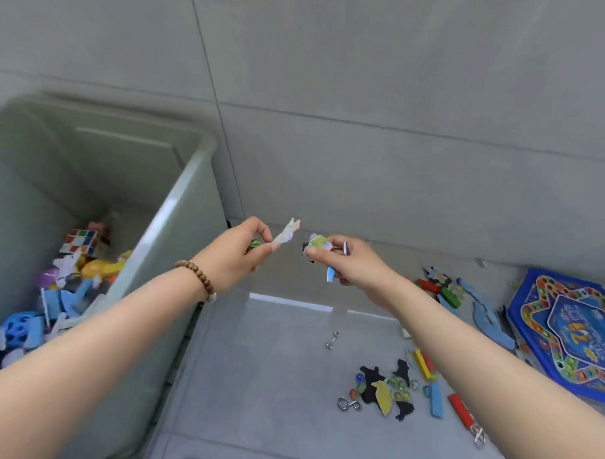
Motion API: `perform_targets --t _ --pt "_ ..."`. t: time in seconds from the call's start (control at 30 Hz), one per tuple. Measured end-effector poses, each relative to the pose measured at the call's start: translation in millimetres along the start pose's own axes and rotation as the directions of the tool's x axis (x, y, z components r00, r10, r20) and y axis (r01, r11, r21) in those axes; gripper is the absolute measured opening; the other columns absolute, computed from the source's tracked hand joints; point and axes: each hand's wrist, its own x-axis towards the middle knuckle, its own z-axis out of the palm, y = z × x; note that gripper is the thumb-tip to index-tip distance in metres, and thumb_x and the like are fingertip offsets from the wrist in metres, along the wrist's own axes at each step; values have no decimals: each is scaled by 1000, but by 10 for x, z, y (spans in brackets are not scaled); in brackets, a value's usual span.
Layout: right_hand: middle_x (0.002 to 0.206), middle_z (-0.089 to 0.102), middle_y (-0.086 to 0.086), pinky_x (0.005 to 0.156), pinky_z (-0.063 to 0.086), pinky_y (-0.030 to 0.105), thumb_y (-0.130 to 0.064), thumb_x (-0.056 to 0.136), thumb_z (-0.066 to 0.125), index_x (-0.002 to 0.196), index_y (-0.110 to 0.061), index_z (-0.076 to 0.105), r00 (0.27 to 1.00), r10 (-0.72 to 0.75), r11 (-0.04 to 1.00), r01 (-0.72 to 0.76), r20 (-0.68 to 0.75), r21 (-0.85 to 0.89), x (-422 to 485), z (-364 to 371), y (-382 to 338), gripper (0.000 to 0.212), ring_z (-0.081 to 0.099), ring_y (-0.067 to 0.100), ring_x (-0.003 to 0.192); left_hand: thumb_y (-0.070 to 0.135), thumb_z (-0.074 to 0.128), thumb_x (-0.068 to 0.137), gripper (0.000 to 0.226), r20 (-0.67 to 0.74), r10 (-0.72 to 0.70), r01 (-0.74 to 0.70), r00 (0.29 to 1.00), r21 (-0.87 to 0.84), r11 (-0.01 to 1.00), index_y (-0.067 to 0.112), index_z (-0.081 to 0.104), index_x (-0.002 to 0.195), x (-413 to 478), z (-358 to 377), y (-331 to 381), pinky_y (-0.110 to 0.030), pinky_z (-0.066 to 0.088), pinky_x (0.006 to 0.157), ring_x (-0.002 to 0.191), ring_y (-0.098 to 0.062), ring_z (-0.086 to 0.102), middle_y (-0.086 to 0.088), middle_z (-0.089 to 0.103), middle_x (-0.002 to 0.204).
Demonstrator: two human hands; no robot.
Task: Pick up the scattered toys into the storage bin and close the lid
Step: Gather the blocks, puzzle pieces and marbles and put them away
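Note:
An open translucent storage bin (176,202) stands at the left, holding a colour cube (79,241), a blue ball (17,329) and several other toys. My left hand (238,254) is raised just right of the bin's rim, pinching a pale flat puzzle piece (287,231), with something green tucked in the palm. My right hand (350,262) is close beside it, gripping a bunch of small flat pieces (318,241), one of them blue (330,273). The clear lid (291,332) lies flat on the floor below my hands.
Scattered on the lid and floor are marbles and black and yellow cut-outs (385,389), metal rings (348,404), a metal link (332,340), coloured sticks (424,364) and wooden blocks (440,289). A blue star-shaped game board (572,333) lies at the right. A tiled wall rises behind.

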Motion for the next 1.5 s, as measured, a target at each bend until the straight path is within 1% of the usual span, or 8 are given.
perform_targets --t 0.17,0.3,0.4,0.5,0.67,0.97,1.23,1.5 --pt "57 41 -3 47 30 20 -34 83 67 74 -14 62 963 -184 979 198 196 -53 7 986 -1084 22 38 13 52 31 53 92 15 -225 -85 115 971 124 986 17 48 92 -727 -1224 -321 -18 37 44 49 -11 45 4 52 60" --pt "58 43 -3 50 32 22 -34 83 67 70 -14 53 937 -178 971 217 301 -104 37 1955 -1417 28 39 13 53 34 52 93 15 -228 -282 335 932 243 911 21 46 87 -1314 -1651 -984 -26 38 57 67 -16 54 4 57 74" --pt "97 58 3 66 44 23 -39 84 66 103 -17 56 929 -173 949 246 326 -197 32 2385 -1487 31 56 18 84 39 60 87 22 -253 -348 390 903 136 911 21 51 98 -1560 -1784 -1313 -30 46 79 98 -21 59 2 61 99" --pt "140 43 2 99 36 27 -40 87 61 136 -17 40 924 -246 858 348 292 -378 4 2409 -1501 58 44 18 127 44 56 88 54 -228 -379 420 897 172 891 19 42 133 -1660 -1862 -1420 -31 38 103 123 -21 48 -4 50 134" --pt "142 41 -4 101 30 23 -33 91 57 134 -21 45 916 -352 790 401 192 -464 -34 1743 -1435 46 39 13 131 46 46 93 53 -350 -272 363 896 230 903 19 40 138 -1464 -1880 -1166 -40 41 104 125 -22 47 -6 49 138" --pt "137 46 4 102 33 28 -27 84 69 129 -18 49 993 -107 804 64 -39 -591 -340 -12 -138 50 45 18 126 41 44 95 43 -105 67 -27 992 342 939 21 44 134 -612 -538 -43 -38 35 106 132 -16 37 4 47 137" --pt "128 52 -2 89 45 27 -30 80 72 120 -24 56 983 173 872 -183 -64 -453 -529 -646 1331 44 51 13 113 37 56 91 45 234 -127 46 964 323 945 23 46 133 -74 1184 -101 -28 40 98 122 -18 48 1 47 135" --pt "111 61 -2 82 47 24 -23 76 77 100 -24 63 988 141 930 -156 -69 -333 -359 -698 2097 28 56 12 89 35 58 87 40 235 -274 179 933 356 917 23 51 125 264 2206 -455 -31 45 94 113 -19 53 3 51 127"
